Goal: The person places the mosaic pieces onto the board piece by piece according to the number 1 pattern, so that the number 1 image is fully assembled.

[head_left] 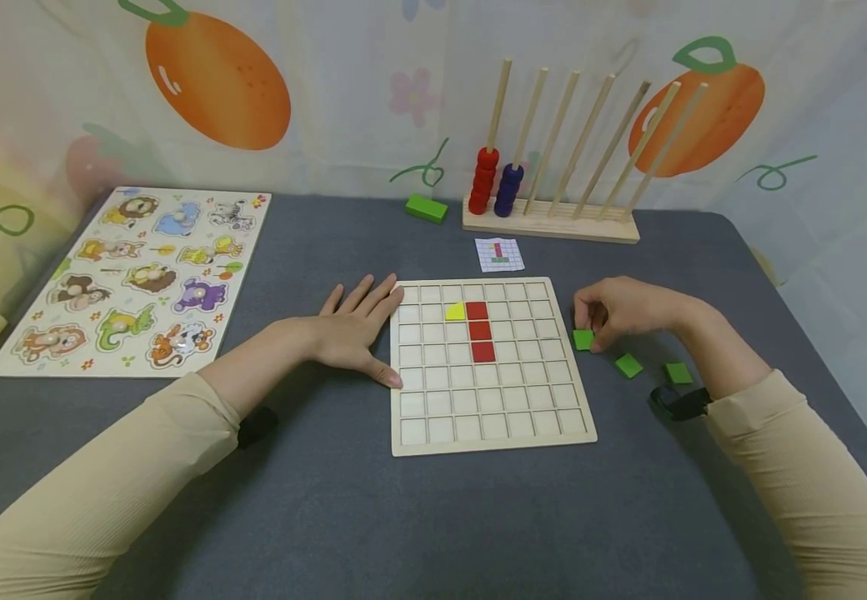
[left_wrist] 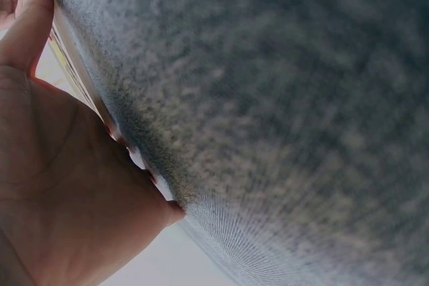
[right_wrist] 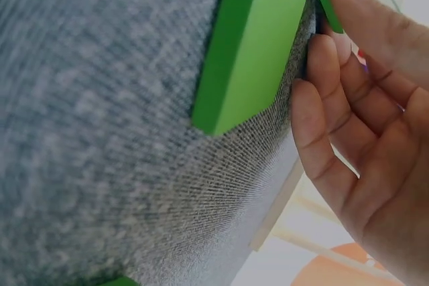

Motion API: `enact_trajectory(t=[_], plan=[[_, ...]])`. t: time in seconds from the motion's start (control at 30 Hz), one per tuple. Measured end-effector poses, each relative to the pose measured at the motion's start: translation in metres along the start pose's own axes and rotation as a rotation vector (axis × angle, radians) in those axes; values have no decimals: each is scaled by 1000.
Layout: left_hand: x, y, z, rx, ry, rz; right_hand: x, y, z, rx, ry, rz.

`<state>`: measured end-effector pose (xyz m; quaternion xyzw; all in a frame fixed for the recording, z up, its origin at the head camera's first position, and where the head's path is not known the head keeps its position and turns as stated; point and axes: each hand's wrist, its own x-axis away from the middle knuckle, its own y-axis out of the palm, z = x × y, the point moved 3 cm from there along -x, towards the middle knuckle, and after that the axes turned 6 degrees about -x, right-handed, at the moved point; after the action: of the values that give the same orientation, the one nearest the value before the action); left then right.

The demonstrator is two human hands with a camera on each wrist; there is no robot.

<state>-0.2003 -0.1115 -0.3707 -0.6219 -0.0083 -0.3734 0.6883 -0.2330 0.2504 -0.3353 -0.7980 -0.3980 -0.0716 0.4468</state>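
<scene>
A pale wooden grid board (head_left: 493, 447) lies flat on the table. Three red square tiles (head_left: 482, 331) form a column in its cells, with a yellow rounded tile (head_left: 455, 312) left of the top one. My left hand (head_left: 351, 329) is spread out, its thumb and fingertips touching the board's left edge. Right of the board, my right hand (head_left: 624, 308) pinches a green square tile (head_left: 583, 340) between thumb and fingers, close to the table. Two more green tiles lie near it, one (head_left: 628, 366) below the hand and another (head_left: 678, 373) by the wrist.
A small printed pattern card (head_left: 500, 255) lies behind the board. Further back stand a wooden peg rack (head_left: 553, 221) with red and blue beads and a green block (head_left: 426, 209). An animal puzzle board (head_left: 133, 283) occupies the left side. A patterned curtain (head_left: 343, 100) hangs behind the table.
</scene>
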Motion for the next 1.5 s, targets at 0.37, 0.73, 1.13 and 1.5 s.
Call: enact_trajectory(t=[0.37, 0.73, 1.13, 1.5], plan=[[3, -4, 2, -4, 16, 5, -2, -5, -1, 27, 2, 90], [3, -2, 2, 6, 19, 7, 0, -10, -3, -2, 14, 244], [2, -1, 0, 13, 22, 6, -1, -7, -21, -1, -46, 289], [5, -4, 4, 3, 22, 7, -9, 1, -36, -23, -119, 262]])
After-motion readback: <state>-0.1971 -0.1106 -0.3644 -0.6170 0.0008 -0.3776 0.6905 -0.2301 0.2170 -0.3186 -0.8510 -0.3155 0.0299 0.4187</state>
